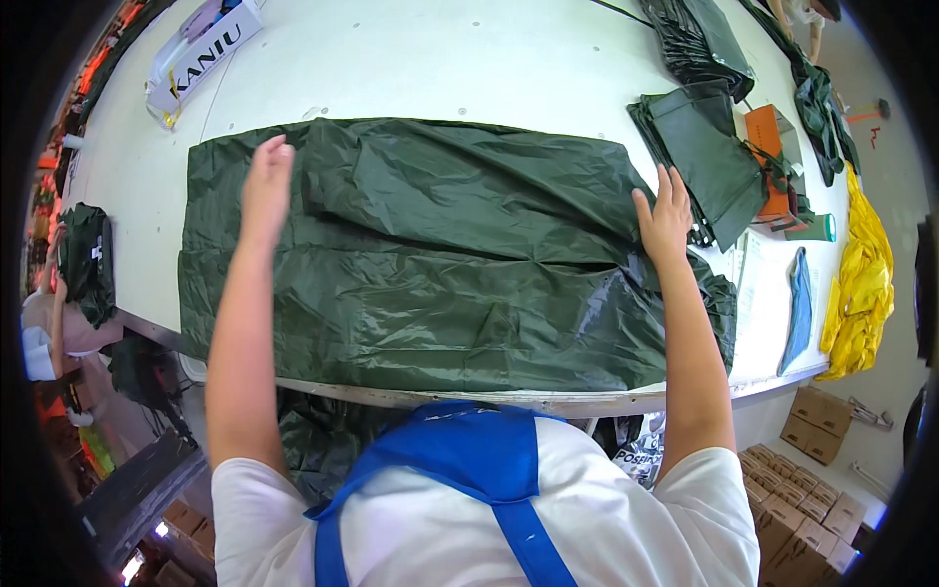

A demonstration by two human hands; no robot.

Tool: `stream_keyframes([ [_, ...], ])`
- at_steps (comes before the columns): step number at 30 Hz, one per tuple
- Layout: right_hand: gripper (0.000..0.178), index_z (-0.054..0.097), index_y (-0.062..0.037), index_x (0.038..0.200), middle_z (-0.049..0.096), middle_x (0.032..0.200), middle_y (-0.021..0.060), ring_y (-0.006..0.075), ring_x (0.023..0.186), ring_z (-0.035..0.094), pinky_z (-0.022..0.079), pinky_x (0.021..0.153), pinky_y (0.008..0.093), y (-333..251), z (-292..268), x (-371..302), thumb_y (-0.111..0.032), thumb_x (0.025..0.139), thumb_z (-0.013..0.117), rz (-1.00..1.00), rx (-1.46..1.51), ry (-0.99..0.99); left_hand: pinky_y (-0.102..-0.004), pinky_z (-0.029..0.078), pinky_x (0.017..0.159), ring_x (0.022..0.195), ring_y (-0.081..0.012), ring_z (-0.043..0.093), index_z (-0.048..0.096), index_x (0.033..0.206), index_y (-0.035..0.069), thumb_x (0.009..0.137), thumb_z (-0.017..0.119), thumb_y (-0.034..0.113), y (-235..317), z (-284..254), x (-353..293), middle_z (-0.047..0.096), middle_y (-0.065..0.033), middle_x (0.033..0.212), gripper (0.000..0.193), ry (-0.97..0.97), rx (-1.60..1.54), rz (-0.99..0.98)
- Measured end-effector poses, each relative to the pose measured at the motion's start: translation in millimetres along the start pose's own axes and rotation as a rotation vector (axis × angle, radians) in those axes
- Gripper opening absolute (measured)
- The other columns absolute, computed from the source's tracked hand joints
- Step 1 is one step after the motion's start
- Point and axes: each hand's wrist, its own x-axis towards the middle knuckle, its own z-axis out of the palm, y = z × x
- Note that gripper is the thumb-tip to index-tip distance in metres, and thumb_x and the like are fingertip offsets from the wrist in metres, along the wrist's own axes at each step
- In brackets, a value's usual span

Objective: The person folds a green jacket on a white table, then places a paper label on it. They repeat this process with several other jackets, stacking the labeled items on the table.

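A large, dark green piece of thin, shiny waterproof fabric [421,293] lies spread on the white table in front of me. It is folded into a wide rectangle, with a loose upper layer and creases running across it; I cannot tell whether it is a garment. My left hand [267,191] is over its far left part, slightly blurred, fingers stretched out and holding nothing. My right hand [667,217] is at its right end, fingers extended and thumb apart, palm down at the fabric. The bunched edge of the fabric lies beside my right wrist.
Folded green pouches [706,157] are stacked at the far right, beside an orange box [771,161]. Further right lie a blue cloth strip [797,313] and yellow fabric [857,284]. A white box [207,54] stands far left. Another person works beyond the table's left edge, near dark folded fabric [88,264].
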Motion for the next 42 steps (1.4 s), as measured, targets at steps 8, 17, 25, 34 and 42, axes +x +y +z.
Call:
stream_keyframes([
  [8,0.052,0.035,-0.0328,0.142,0.025,0.152,-0.0004,0.0358,0.140,0.019,0.017,0.109,0.0591,-35.6,58.8,36.8,-0.048,0.092,0.045,-0.205,-0.207,-0.252,-0.0571,0.008,0.111,0.142,-0.0340,0.010,0.028,0.145,0.033,0.092,0.042,0.051,-32.7,78.9,-57.3,0.012,-0.0068,0.156,0.058,-0.316,1.057,0.426],
  [17,0.065,0.046,-0.0114,0.130,0.053,0.121,0.0172,0.0362,0.111,0.049,0.042,0.095,0.0425,-12.5,48.7,83.5,0.002,0.071,0.069,-0.323,0.093,-0.317,-0.0420,0.041,0.092,0.113,-0.0293,0.049,0.052,0.127,0.020,0.083,0.057,0.004,-0.2,67.8,37.8,0.053,-0.0082,0.120,0.047,0.023,0.734,0.586],
  [25,0.029,0.056,-0.0006,0.095,0.062,0.087,0.0209,0.0368,0.085,0.060,0.047,0.075,0.0401,-22.2,11.3,108.8,-0.008,0.068,0.064,-0.234,0.116,-0.486,-0.0397,0.046,0.080,0.093,-0.0266,0.059,0.059,0.088,0.009,0.068,0.076,0.029,19.0,69.7,120.8,0.064,-0.0094,0.097,0.032,-0.885,1.131,0.201],
  [34,0.026,0.045,-0.0039,0.077,0.048,0.081,0.0159,0.0366,0.079,0.050,0.044,0.072,0.0472,-5.0,-117.6,-116.9,0.005,0.054,0.051,-0.648,0.218,-0.047,-0.0374,0.041,0.057,0.068,-0.0277,0.052,0.054,0.079,0.009,0.061,0.060,0.009,-0.4,-90.9,-105.6,0.050,-0.0074,0.078,0.018,-0.016,0.717,1.144],
  [42,0.030,0.060,-0.0091,0.086,0.052,0.085,0.0076,0.0299,0.086,0.053,0.041,0.081,0.0425,-14.9,-96.1,-202.9,-0.004,0.056,0.062,-0.587,0.090,-0.376,-0.0435,0.034,0.090,0.105,-0.0314,0.050,0.054,0.120,0.010,0.079,0.062,0.045,-32.0,-78.7,-224.9,0.054,-0.0112,0.115,0.055,-0.451,0.591,0.593],
])
